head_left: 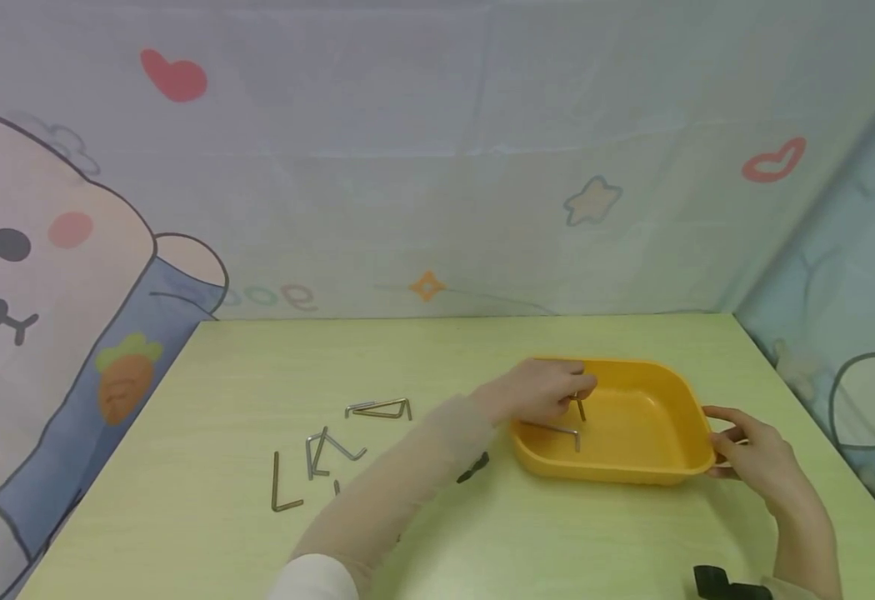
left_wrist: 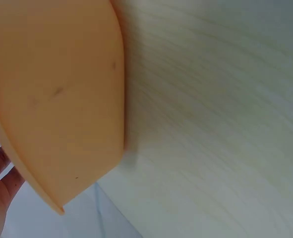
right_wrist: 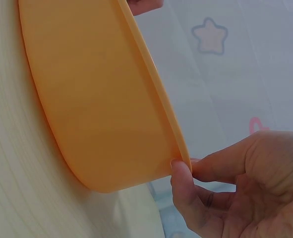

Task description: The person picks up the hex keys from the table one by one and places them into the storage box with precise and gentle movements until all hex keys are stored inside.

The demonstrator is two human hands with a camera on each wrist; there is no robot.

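Hex keys, that is what the work turns on: my left hand (head_left: 550, 390) reaches over the near-left rim of the yellow tray (head_left: 688, 454), fingers curled down and pinching a small hex key (head_left: 579, 406) that hangs upright just above the tray floor. A longer hex key (head_left: 553, 430) already lies inside the tray, against its left wall. My right hand (head_left: 756, 454) steadies the tray at its right end; the right wrist view shows thumb and fingers pinched on the rim there (right_wrist: 183, 168). The tray sits toward the right edge of the tabletop (head_left: 482, 533), nearer the front than the back. Loose keys (head_left: 332, 450) lie scattered toward the left half of the tabletop, some overlapping in a small heap, one brownish key (head_left: 282, 487) apart at the left. A small black piece (head_left: 473, 468) rests on the tabletop just beside my left forearm. Risks as I judge them: the pinch on the small key looks light, so it could slip and bounce off the hard floor or over the low rim; the left forearm lies close over the black piece and could sweep it; the one-sided rim pinch could tip or skid the light tray if pressed.
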